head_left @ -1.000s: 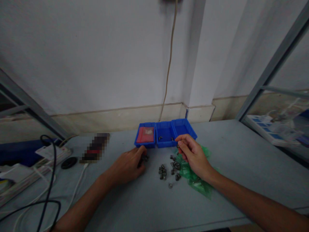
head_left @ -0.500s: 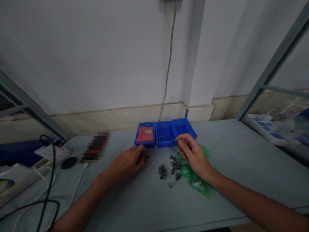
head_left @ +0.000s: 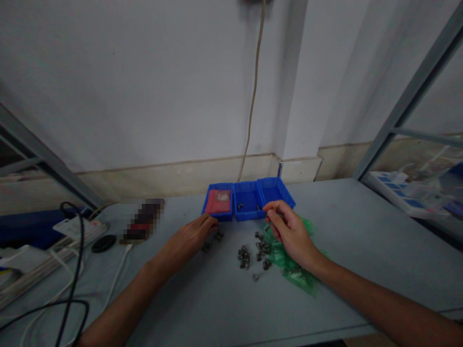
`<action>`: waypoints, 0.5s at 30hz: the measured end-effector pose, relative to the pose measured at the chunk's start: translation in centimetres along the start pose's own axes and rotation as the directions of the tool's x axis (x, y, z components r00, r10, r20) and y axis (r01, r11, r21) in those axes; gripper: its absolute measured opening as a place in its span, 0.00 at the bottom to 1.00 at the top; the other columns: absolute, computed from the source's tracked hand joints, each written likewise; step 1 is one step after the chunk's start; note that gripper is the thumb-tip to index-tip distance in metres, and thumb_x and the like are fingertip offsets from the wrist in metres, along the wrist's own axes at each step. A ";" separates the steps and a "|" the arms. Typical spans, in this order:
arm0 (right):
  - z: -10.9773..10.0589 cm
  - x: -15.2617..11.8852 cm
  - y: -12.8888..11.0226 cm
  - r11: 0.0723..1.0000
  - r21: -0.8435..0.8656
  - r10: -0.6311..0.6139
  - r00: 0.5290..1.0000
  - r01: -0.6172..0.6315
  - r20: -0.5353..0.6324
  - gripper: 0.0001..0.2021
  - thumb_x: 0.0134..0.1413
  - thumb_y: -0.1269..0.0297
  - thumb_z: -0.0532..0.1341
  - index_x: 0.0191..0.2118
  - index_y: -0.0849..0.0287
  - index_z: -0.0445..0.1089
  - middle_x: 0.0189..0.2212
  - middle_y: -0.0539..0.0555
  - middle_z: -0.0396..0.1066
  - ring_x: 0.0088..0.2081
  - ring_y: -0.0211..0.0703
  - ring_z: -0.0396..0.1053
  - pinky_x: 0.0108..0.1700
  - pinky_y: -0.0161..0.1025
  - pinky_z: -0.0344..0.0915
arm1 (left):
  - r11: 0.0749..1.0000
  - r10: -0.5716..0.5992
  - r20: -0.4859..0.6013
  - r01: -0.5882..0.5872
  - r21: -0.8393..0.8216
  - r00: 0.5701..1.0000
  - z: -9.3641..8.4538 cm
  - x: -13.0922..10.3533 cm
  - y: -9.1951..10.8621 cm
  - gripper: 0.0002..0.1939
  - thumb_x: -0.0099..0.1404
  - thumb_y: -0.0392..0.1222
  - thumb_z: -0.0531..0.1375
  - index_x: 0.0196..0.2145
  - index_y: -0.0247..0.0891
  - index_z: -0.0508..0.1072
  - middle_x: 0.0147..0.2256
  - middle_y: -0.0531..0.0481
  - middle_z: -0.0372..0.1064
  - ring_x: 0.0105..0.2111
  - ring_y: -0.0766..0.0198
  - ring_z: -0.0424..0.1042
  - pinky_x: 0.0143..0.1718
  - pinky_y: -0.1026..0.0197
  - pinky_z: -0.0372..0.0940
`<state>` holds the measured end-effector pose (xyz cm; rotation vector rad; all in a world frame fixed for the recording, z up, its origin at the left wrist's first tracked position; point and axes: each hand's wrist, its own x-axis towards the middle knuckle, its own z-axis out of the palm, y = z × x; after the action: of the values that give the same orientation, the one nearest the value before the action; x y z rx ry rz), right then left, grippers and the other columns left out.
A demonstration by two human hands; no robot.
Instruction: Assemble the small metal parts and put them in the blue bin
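Note:
My left hand [head_left: 198, 230] is closed, its fingertips pinched together in front of the left blue bin [head_left: 217, 217]. Whatever they hold, if anything, is hidden. Small dark metal pieces that look like screws [head_left: 218, 235] lie on the table just under those fingers. My right hand [head_left: 289, 231] is in a pinch by the front corner of the middle blue bin [head_left: 249, 215], over a green plastic bag [head_left: 300, 279]. What sits between its thumb and finger is too small to make out. Several short screws [head_left: 244, 258] are spread between the hands, beside the bag.
A red packet [head_left: 219, 202] fills the left bin; a few small pieces lie in the middle one. The right blue bin [head_left: 275, 189] adjoins it. Leftward are a blurred-out phone [head_left: 142, 221], a black disc [head_left: 103, 244], cables and a power strip [head_left: 39, 260]. Metal frames stand at both sides.
My left hand has lifted and shifted slightly back, uncovering more metal pieces under its fingers. My right hand stays almost in place.

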<state>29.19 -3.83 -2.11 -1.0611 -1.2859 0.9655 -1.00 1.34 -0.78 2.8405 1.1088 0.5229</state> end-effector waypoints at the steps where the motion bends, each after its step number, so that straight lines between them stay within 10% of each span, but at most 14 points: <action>1: 0.0 0.0 0.0 1.000 0.000 0.003 1.000 -0.003 -0.002 0.13 0.71 0.49 0.60 0.48 0.53 0.71 0.33 0.49 0.68 0.23 0.35 0.58 0.22 0.34 0.53 | 1.000 0.005 0.003 -0.005 -0.002 1.000 -0.1 -0.1 0.0 0.13 0.82 0.45 0.48 0.50 0.41 0.70 0.46 0.44 0.73 0.38 0.58 0.76 0.41 0.55 0.72; 15: -0.1 0.0 0.7 1.000 0.006 -0.017 1.000 0.017 0.013 0.12 0.71 0.51 0.60 0.50 0.51 0.70 0.37 0.49 0.67 0.24 0.35 0.56 0.23 0.34 0.53 | 1.000 0.029 0.044 -0.029 -0.004 0.999 -0.8 -0.3 -0.1 0.15 0.78 0.36 0.51 0.53 0.43 0.75 0.50 0.46 0.74 0.44 0.60 0.77 0.49 0.58 0.73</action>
<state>29.35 -3.68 -2.74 -1.0394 -1.3006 0.9643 -1.55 1.13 -0.19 2.8546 1.0607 0.4616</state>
